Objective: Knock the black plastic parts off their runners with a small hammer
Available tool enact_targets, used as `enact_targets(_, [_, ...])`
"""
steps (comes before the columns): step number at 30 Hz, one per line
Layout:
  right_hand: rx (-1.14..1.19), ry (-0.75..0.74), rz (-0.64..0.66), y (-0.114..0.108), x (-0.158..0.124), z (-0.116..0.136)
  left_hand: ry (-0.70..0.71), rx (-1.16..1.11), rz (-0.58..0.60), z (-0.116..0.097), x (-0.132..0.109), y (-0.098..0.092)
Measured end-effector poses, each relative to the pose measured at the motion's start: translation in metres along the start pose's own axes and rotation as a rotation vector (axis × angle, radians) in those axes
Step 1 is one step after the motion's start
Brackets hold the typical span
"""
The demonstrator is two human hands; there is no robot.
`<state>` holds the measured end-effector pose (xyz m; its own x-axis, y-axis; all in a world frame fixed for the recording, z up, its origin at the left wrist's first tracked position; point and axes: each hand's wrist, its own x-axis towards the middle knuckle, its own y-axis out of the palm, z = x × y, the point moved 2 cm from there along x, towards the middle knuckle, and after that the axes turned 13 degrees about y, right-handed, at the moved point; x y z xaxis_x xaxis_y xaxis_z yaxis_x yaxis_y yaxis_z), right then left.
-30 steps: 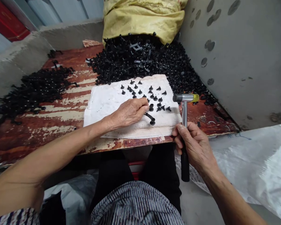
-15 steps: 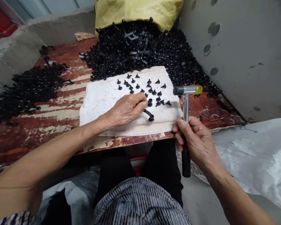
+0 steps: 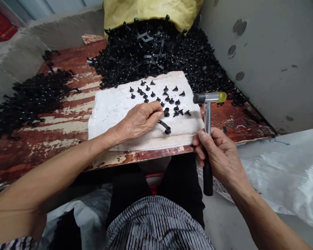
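Observation:
My left hand [image 3: 138,123] rests on a white cloth [image 3: 114,118], its fingers closed together beside a black plastic stud [image 3: 166,111]. Whether they pinch something is hidden. Several small black studs [image 3: 152,94] stand scattered on the cloth. A curved black strip with a round stud end [image 3: 165,127] lies just past my fingertips. My right hand [image 3: 219,156] grips the black handle of a small hammer [image 3: 208,118], held upright at the cloth's right edge. Its metal head has a yellow tip.
The cloth lies on a worn, red-painted board [image 3: 237,126]. Heaps of black moulded parts [image 3: 156,59] spill from a yellow sack [image 3: 151,10] behind it, and another heap [image 3: 33,99] lies at left. A concrete wall [image 3: 263,41] stands at right, above a white plastic sack [image 3: 281,170].
The whole scene has shifted slightly up in view. My left hand stays on the cloth near the same studs, and the hammer remains upright in my right hand.

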<state>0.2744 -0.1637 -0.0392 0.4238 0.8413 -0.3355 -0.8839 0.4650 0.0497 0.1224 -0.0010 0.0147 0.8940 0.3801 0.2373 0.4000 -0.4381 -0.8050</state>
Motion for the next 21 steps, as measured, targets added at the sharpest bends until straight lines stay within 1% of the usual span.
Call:
enact_targets(11, [0.008, -0.004, -0.002, 0.0006, 0.0002, -0.0005, 0.005, 0.015, 0.001, -0.0006, -0.0009, 0.0023])
enact_targets(17, [-0.01, -0.001, 0.005, 0.0008, -0.0009, 0.0007, 0.021, 0.031, -0.006, 0.0027, -0.0003, 0.004])
enact_targets(21, [-0.004, -0.004, -0.002, 0.0005, 0.0001, 0.0012, 0.046, 0.0, 0.015, 0.006, 0.0026, 0.0034])
